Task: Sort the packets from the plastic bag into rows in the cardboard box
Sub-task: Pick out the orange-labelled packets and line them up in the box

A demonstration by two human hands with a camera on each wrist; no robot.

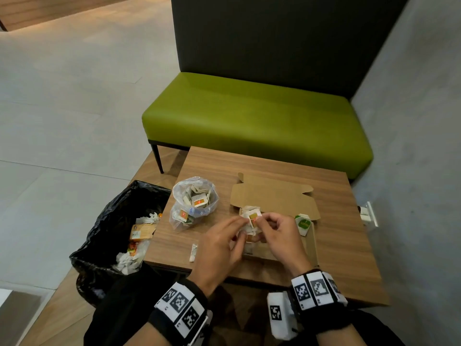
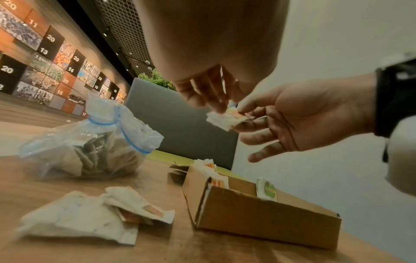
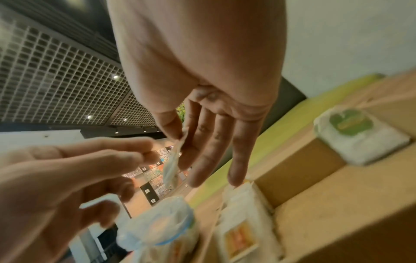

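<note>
Both hands meet above the open cardboard box (image 1: 313, 245) and share a small stack of white packets (image 1: 253, 217) with orange print. My left hand (image 1: 239, 224) pinches its left side, my right hand (image 1: 265, 221) its right side. The left wrist view shows the stack (image 2: 225, 119) held well above the box (image 2: 258, 213). Orange-printed packets (image 2: 213, 178) stand at the box's left end, and a green-labelled packet (image 1: 303, 223) stands apart to the right. The clear plastic bag (image 1: 194, 201), still holding packets, sits to the left of the box.
A loose pile of white packets (image 2: 90, 213) lies on the wooden table (image 1: 336, 221) left of the box. One thin sachet (image 1: 193, 252) lies near the front edge. A black-lined bin (image 1: 119, 233) stands left of the table, a green bench (image 1: 249, 121) behind it.
</note>
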